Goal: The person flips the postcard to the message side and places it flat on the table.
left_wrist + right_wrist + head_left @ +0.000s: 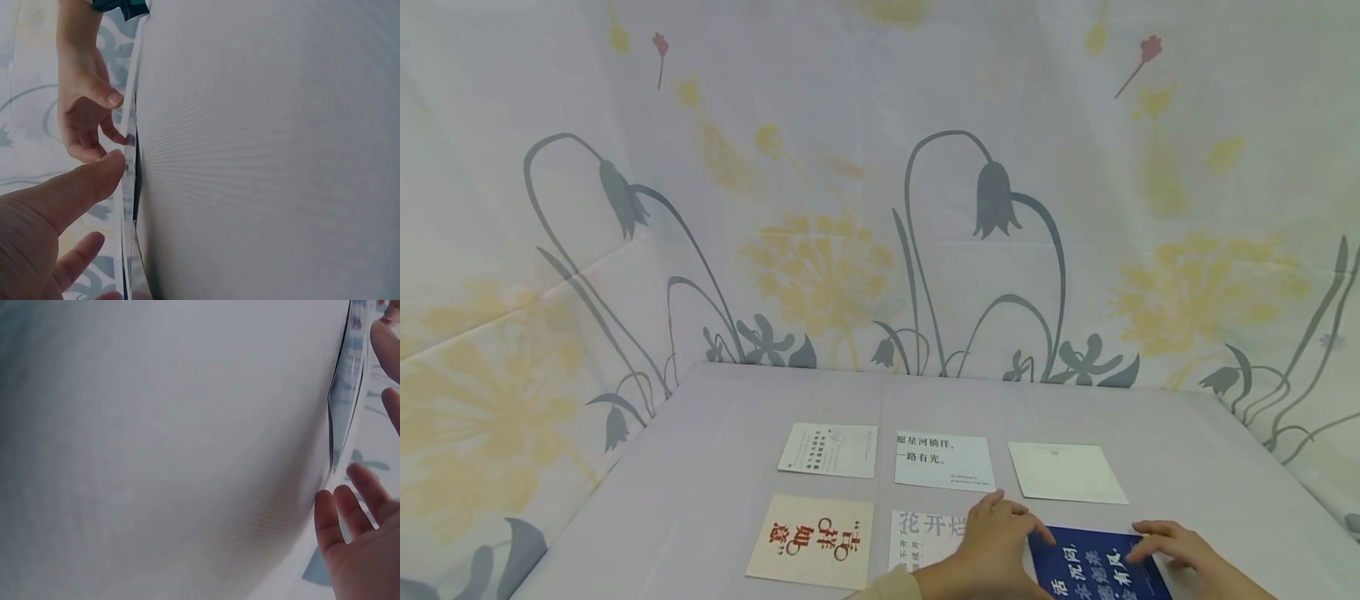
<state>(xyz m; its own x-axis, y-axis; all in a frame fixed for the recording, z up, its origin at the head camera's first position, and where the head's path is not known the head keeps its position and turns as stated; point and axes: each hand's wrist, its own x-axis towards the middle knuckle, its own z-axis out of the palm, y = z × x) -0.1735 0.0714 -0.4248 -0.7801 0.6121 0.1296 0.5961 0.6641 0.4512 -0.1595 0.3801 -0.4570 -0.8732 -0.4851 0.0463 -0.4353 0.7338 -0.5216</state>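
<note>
Flowered cloth (pixel 820 167) hangs at 12 o'clock behind a pale table (pixel 692 483). From my head view, the blue card (pixel 1081 560) is at 5 o'clock. I see the left hand (pixel 988 546), fingers loosely spread, at its 10 o'clock corner; the right hand (pixel 1197 557), also spread, meets its 2 o'clock side. 5 paler cards (pixel 943 461) lie between its 9 and 12 o'clock.

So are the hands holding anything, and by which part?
Left hand and right hand are at opposite sides of the blue Chinese-lettered card; gripping can't be confirmed.
</note>
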